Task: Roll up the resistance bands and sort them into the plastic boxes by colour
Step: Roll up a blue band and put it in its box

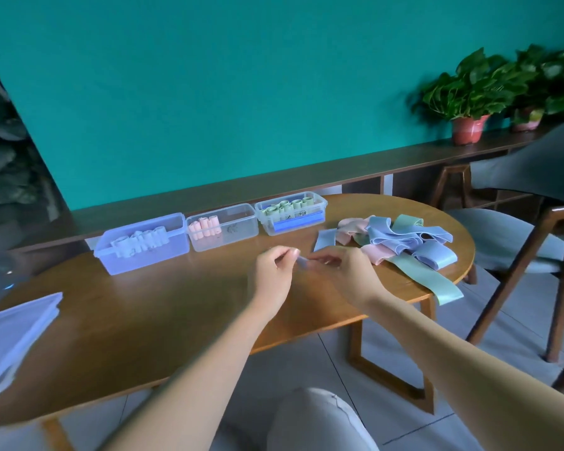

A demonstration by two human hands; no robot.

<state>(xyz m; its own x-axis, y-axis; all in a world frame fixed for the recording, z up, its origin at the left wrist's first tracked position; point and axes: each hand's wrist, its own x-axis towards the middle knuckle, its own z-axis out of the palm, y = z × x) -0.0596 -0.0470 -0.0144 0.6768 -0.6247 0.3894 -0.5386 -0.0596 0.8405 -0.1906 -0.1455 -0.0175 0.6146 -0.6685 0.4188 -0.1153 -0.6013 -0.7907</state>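
hands: left (pixel 275 271), right (pixel 349 271) both pinch blue band (pixel 302 264) | band axis left-right, blurred

Both forearms are bare from the bottom edge of the view up to the wrists, with no sleeve, watch, bracelet or ring to be seen on either. The left hand (pixel 274 275) and right hand (pixel 352 275) wear no gloves, and the fingernails look short and plain, though blur hides finer detail. Below the forearms a knee (pixel 316 418) shows in light grey cloth, with a thin seam line across it.
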